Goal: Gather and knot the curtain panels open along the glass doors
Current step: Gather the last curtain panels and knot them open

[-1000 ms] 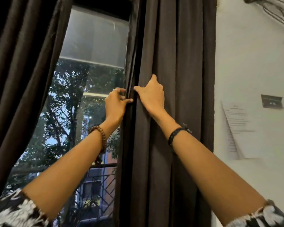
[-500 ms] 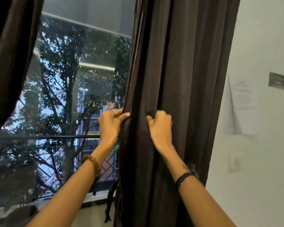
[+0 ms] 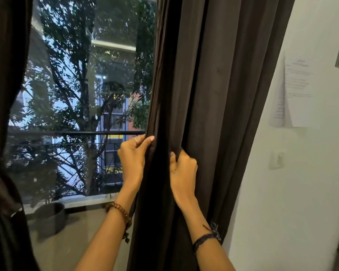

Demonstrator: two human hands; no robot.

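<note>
Head view: both hands have slid down the right curtain panel since a second ago, from up near the top of the glass to level with the balcony rail at mid frame. My left hand pinches the panel's leading edge, thumb on top. My right hand is fisted round a bunch of folds just beside it. Versus half a second ago the right fist sits lower and tighter, so the gather looks about done; knot not yet started. Left curtain panel at the left edge of frame already looks tied. Glass door is exposed between the two
</note>
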